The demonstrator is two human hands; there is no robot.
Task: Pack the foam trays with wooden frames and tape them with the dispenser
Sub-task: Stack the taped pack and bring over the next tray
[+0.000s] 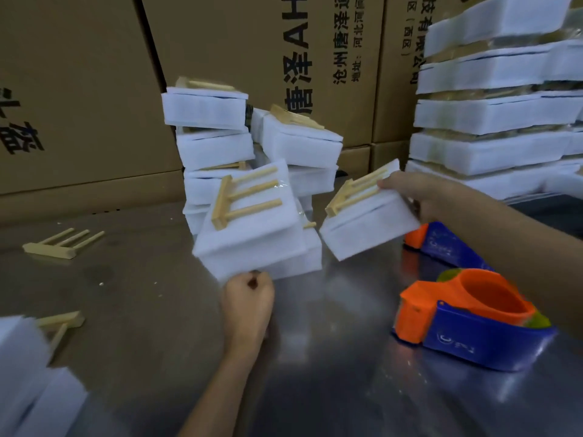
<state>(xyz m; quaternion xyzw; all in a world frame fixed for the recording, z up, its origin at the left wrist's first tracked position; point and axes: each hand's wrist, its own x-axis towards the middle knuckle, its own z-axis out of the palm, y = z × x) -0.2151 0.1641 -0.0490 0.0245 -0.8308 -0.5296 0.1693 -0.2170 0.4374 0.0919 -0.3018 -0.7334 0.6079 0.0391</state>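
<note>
Head view: right hand (419,197) at 2 o'clock pinches a foam tray (366,228) with a wooden frame (353,192) on top, thumb pressing the frame, tray tilted and off the metal table (157,357). Left hand (249,298), centre, is curled into a fist at the near edge of a second framed tray (252,228); whether it grips the tray, cannot tell. Packed pile (217,137) leans at 12 o'clock, a neater stack (498,121) at 1–2. Tape dispenser (473,320) idle at 4 o'clock. Loose frame (60,244) at 9. Well underway; more packing and taping likely left.
</note>
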